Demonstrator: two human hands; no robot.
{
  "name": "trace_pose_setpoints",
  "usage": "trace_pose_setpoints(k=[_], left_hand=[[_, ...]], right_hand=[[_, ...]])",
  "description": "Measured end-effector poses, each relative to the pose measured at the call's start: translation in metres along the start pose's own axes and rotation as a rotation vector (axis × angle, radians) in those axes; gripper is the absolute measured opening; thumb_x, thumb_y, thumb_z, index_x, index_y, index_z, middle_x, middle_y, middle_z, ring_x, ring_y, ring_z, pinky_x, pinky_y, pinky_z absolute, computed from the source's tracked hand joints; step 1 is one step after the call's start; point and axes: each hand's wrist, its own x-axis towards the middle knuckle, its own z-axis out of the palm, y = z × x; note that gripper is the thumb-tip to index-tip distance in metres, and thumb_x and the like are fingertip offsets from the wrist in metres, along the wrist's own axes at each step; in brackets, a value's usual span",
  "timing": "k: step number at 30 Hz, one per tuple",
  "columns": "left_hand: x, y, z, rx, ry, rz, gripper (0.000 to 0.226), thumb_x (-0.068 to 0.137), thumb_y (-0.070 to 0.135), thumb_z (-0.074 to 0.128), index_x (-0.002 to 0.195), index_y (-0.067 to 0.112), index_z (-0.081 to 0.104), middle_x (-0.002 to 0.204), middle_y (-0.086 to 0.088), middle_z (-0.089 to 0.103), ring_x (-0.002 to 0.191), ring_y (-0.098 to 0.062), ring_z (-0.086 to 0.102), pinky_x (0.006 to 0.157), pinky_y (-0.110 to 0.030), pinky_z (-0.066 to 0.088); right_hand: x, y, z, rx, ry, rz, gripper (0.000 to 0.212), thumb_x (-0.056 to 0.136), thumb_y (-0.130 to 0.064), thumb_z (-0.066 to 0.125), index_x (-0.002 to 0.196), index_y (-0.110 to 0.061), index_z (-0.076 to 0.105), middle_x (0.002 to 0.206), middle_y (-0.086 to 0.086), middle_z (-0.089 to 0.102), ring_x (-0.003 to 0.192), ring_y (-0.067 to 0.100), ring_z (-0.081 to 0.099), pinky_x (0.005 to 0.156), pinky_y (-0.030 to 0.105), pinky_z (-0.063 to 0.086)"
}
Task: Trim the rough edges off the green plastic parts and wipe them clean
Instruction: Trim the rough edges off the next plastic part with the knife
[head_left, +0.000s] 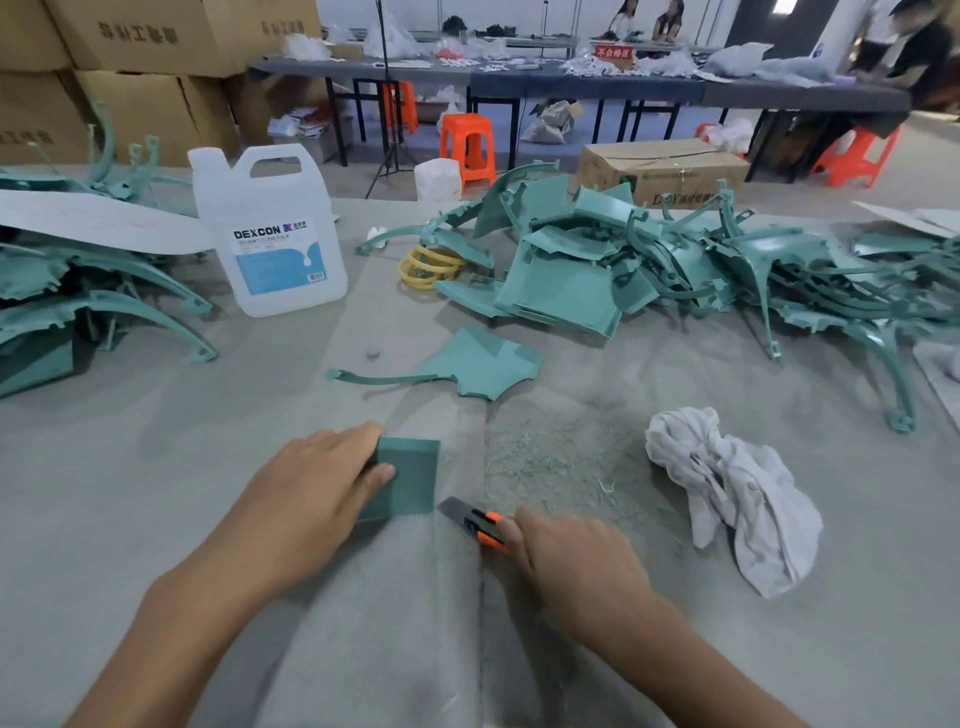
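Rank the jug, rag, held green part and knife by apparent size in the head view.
1. Unranked: the jug and the rag look about alike, and the rag lies nearer the camera.
2. The green part, gripped by the left hand.
3. The knife, partly hidden in the right hand.

Knife handle (488, 530): buried in the right hand (576, 561)
Left parts pile (78, 291): cut by the edge
Jug small print (280, 260): unreadable

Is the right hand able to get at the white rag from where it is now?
Probably yes: the white rag lies just to the right of the right hand with nothing between them, though that hand grips the utility knife.
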Motion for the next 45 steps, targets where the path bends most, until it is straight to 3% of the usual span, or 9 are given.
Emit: trace_pose_setpoints(k=[7, 10, 15, 22, 27, 31, 38, 42, 45], left_hand=[[0.002, -0.006, 0.001, -0.074, 0.081, 0.006, 0.013, 0.094, 0.043, 0.055, 0.095, 0.032, 0.048, 0.090, 0.017, 0.055, 0.087, -0.005, 0.054, 0.072, -0.026, 0.043], [-0.004, -0.015, 0.002, -0.195, 0.204, -0.059, 0.040, 0.085, 0.040, 0.072, 0.115, 0.048, 0.046, 0.109, 0.026, 0.049, 0.103, 0.014, 0.050, 0.079, -0.014, 0.039], [-0.029, -0.034, 0.016, -0.408, 0.384, -0.382, 0.069, 0.079, 0.031, 0.083, 0.134, 0.038, 0.042, 0.119, 0.012, 0.056, 0.102, -0.003, 0.061, 0.085, -0.036, 0.052], [-0.070, -0.061, 0.047, -0.196, 0.253, -0.514, 0.021, 0.082, 0.021, 0.081, 0.099, 0.030, 0.070, 0.083, 0.012, 0.067, 0.072, -0.012, 0.063, 0.069, -0.037, 0.048], [-0.072, -0.055, 0.041, -0.112, 0.121, -0.543, 0.015, 0.098, 0.036, 0.056, 0.084, 0.035, 0.051, 0.085, 0.005, 0.066, 0.082, -0.028, 0.063, 0.072, -0.040, 0.048], [-0.064, -0.037, 0.028, -0.157, 0.054, -0.478, 0.014, 0.098, 0.049, 0.041, 0.105, 0.038, 0.043, 0.076, 0.020, 0.067, 0.076, -0.016, 0.065, 0.075, -0.037, 0.051], [-0.041, 0.024, 0.024, 0.001, -0.141, -0.353, 0.032, 0.097, 0.065, 0.030, 0.121, 0.046, 0.036, 0.108, 0.009, 0.068, 0.106, -0.023, 0.064, 0.081, -0.034, 0.048], [-0.028, 0.062, 0.033, 0.212, -0.243, -0.273, 0.036, 0.097, 0.066, 0.025, 0.104, 0.033, 0.037, 0.114, 0.001, 0.066, 0.105, -0.026, 0.064, 0.071, -0.035, 0.037], [-0.027, 0.080, 0.033, 0.327, -0.230, -0.223, 0.036, 0.098, 0.063, 0.023, 0.104, 0.033, 0.040, 0.108, 0.000, 0.068, 0.099, -0.026, 0.067, 0.067, -0.036, 0.034]], right_hand=[[-0.008, 0.032, -0.012, -0.020, 0.125, 0.125, 0.051, 0.096, -0.069, 0.007, 0.095, -0.028, 0.037, 0.094, -0.002, 0.060, 0.094, 0.031, 0.065, 0.068, 0.040, 0.043], [-0.018, 0.052, -0.028, -0.221, 0.196, 0.086, 0.067, 0.096, -0.068, -0.006, 0.108, -0.036, 0.052, 0.095, -0.008, 0.056, 0.094, 0.025, 0.065, 0.073, 0.038, 0.048], [-0.022, 0.107, -0.049, -0.087, 0.647, 0.177, 0.015, 0.096, -0.029, 0.063, 0.110, -0.029, 0.066, 0.105, 0.010, 0.068, 0.091, 0.041, 0.064, 0.078, 0.051, 0.052], [-0.022, 0.160, -0.030, 0.066, 0.314, 0.597, 0.051, 0.094, -0.070, 0.042, 0.140, -0.050, 0.047, 0.136, 0.001, 0.058, 0.124, 0.035, 0.050, 0.104, 0.048, 0.032], [-0.022, 0.168, -0.018, 0.130, 0.471, 0.635, 0.043, 0.092, -0.060, 0.055, 0.098, -0.021, 0.072, 0.096, 0.015, 0.062, 0.101, 0.042, 0.058, 0.090, 0.047, 0.038], [-0.025, 0.157, -0.028, 0.454, 0.738, 0.572, 0.035, 0.086, -0.047, 0.072, 0.073, -0.016, 0.062, 0.093, 0.008, 0.055, 0.093, 0.026, 0.051, 0.080, 0.038, 0.041], [-0.030, 0.046, -0.071, 0.663, 0.866, 0.035, 0.038, 0.083, -0.011, 0.076, 0.099, -0.037, 0.053, 0.078, -0.011, 0.065, 0.060, 0.004, 0.055, 0.049, 0.014, 0.039], [-0.013, -0.027, -0.062, 0.384, 0.894, -0.409, 0.013, 0.095, -0.021, 0.067, 0.108, -0.021, 0.065, 0.098, -0.003, 0.067, 0.083, 0.013, 0.061, 0.075, 0.028, 0.049], [0.012, -0.039, -0.042, 0.089, 0.806, -0.442, 0.009, 0.091, -0.026, 0.069, 0.089, -0.017, 0.069, 0.085, 0.003, 0.064, 0.074, 0.028, 0.059, 0.068, 0.036, 0.048]])
